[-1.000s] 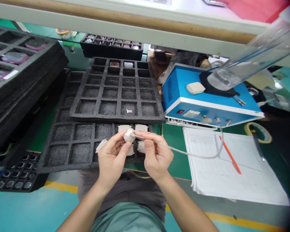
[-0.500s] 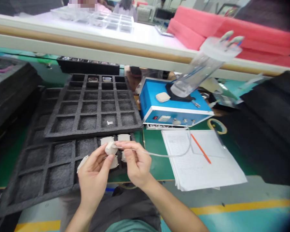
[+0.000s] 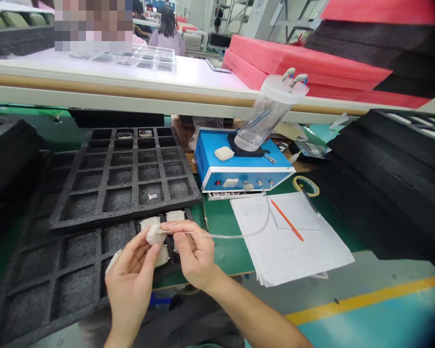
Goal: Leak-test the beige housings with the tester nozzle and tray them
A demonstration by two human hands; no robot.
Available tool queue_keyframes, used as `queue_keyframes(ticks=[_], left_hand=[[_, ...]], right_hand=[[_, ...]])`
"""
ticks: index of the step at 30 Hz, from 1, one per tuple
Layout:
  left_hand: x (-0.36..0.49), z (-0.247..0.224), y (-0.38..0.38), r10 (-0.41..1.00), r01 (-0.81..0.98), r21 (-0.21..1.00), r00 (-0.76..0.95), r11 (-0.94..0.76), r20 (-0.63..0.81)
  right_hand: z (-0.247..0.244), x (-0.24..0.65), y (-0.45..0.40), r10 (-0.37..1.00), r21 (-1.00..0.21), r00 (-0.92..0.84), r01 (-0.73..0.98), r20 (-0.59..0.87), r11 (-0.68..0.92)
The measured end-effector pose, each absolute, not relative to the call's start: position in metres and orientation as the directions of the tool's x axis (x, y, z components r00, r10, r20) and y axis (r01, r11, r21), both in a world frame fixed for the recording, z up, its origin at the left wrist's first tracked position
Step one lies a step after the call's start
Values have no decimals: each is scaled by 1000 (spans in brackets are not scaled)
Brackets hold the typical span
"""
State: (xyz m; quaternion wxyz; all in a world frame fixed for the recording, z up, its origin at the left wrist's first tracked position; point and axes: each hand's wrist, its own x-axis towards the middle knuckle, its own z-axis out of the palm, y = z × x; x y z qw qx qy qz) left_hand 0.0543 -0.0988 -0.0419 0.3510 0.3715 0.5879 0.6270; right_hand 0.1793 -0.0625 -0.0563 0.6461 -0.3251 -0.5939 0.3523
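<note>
Between the thumb and fingers of my left hand [image 3: 130,275] is a small beige plastic casing [image 3: 154,235], held above the foam tray. My right hand [image 3: 195,253] pinches the end of a thin clear tube [image 3: 235,237], whose tip meets the casing's right side. Whether the tip sits inside the casing or only touches it, I cannot tell. The tube runs right and curves up to the front of a blue box [image 3: 207,159]. Just behind and below my hands, several similar beige casings [image 3: 176,216] lie in the lower black foam tray [image 3: 54,275].
Another black foam tray [image 3: 97,205] overlaps the lower one. On the blue box stand a clear cylinder [image 3: 259,121] and a beige casing [image 3: 224,153]. Papers [image 3: 275,261] with an orange stick [image 3: 287,221] lie right, near a tape roll [image 3: 306,186]. Black foam [image 3: 391,193] is stacked far right.
The head view has swung, so the bench things appear further left and slightly lower. Both hands keep the same hold on the casing and tube.
</note>
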Motion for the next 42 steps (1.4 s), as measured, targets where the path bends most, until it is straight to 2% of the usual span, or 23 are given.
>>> queue_keyframes(ticks=[18,42], left_hand=[[57,-42,-100,905,-60,990,-417,-126,89],[59,-42,-105,919,-71,990,-386,-121,84]], right_hand=[[-61,181,-66,850,-847,65,-73,523,527],[-66,181,-72,859,-854,81,-99,505,511]])
